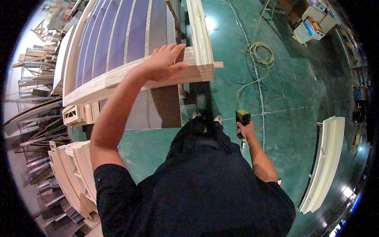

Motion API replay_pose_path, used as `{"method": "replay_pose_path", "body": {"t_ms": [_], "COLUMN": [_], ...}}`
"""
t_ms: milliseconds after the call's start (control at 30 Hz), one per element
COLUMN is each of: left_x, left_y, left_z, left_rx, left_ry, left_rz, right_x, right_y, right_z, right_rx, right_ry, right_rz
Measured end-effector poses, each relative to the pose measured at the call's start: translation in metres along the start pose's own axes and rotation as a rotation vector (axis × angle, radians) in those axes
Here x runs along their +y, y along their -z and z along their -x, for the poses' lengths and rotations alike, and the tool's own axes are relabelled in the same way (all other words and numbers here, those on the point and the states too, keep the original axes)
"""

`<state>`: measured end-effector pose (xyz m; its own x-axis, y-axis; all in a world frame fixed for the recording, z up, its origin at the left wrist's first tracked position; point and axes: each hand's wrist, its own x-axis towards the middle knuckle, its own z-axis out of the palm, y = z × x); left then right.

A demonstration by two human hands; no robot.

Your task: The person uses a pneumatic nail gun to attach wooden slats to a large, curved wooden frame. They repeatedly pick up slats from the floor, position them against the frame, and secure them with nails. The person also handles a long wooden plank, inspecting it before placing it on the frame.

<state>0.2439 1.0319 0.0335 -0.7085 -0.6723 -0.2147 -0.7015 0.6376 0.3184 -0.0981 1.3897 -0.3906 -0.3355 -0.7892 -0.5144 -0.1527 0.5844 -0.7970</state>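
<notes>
My left hand lies over the near edge of a large plywood frame, close to its right corner. Its fingers are stretched toward the corner post, with the thumb apart. Dark purple panels split by pale strips fill the frame. Low at my right side, my right hand is wrapped round the grip of a yellow and black pneumatic nail gun, held away from the frame. Part of the gun is hidden by my fingers.
A coiled pale air hose lies on the green floor, with one length running toward the nail gun. A curved wooden piece stands at right. More curved frames and racks of boards stand left. White box sits far right.
</notes>
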Motion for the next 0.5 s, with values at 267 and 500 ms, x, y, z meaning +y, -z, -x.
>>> {"method": "replay_pose_path", "body": {"t_ms": [267, 500], "left_x": [-0.026, 0.016], "left_y": [0.07, 0.115], "left_z": [-0.042, -0.088], "left_rx": [-0.037, -0.184], "left_ry": [-0.488, -0.736], "left_rz": [-0.162, -0.667], "right_x": [-0.178, -0.279], "right_y": [0.024, -0.006], "right_z": [0.063, 0.128], "right_rx": [-0.045, 0.086], "right_ry": [-0.02, 0.104], "right_rz": [-0.26, -0.399]}}
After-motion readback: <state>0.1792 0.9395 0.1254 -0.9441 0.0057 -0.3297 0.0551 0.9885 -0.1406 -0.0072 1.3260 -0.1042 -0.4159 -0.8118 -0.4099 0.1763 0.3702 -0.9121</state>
